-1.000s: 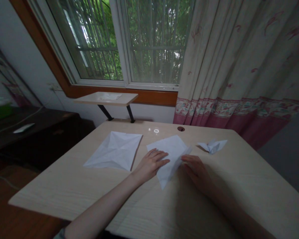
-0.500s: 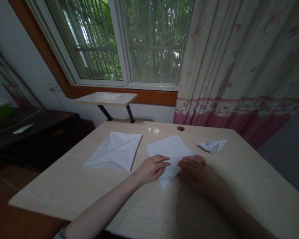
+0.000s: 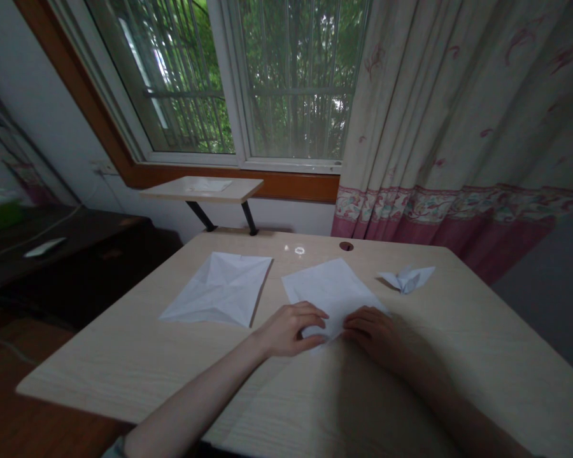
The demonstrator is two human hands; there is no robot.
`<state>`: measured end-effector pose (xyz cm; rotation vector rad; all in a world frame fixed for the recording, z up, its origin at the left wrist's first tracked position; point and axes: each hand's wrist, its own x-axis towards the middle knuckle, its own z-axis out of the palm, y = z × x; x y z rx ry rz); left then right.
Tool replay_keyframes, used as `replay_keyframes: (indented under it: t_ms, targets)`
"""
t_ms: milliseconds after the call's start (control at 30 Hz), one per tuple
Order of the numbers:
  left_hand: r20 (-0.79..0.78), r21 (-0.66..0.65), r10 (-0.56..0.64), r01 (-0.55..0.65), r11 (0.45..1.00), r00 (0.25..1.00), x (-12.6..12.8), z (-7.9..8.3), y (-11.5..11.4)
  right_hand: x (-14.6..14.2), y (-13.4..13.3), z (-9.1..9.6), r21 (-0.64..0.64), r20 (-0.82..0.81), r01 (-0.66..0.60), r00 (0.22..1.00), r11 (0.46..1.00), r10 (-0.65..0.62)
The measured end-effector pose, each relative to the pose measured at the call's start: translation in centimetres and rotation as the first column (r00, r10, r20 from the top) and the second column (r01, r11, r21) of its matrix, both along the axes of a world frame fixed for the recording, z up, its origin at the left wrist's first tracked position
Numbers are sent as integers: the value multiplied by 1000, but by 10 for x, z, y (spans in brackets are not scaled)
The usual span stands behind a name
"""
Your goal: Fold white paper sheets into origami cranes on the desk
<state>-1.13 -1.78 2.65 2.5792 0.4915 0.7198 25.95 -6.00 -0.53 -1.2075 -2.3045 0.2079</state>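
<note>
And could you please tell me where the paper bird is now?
In the head view, the paper bird is near the far right corner of the desk, beyond the right hand and right of the white sheet under the left hand.

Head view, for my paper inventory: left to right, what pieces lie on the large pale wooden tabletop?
Creased white paper square, smoother white paper sheet partly covered by the left hand and right hand, winged white folded-paper figure.

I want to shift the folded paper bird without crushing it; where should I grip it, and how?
Pinch the folded paper bird lightly at its central folds, probably from above: its wings spread out to either side, leaving the middle exposed.
</note>
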Motion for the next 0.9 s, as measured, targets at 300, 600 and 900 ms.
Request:
replay_keyframes:
  t_ms: [300, 600, 900]
  targets:
    - [52, 69, 30, -33, 997, 998, 3, -1, -4, 0, 1, 5, -85, -1, 71, 997, 994, -71]
    - [48, 111, 158, -163, 980, 986, 1, -6, -3, 1, 2, 0, -117, 13, 119, 993, 986, -119]
    - [66, -33, 390, -389, 921, 918, 4, -13, 1, -2, -1, 5, -111, -13, 131, 991, 985, -133]
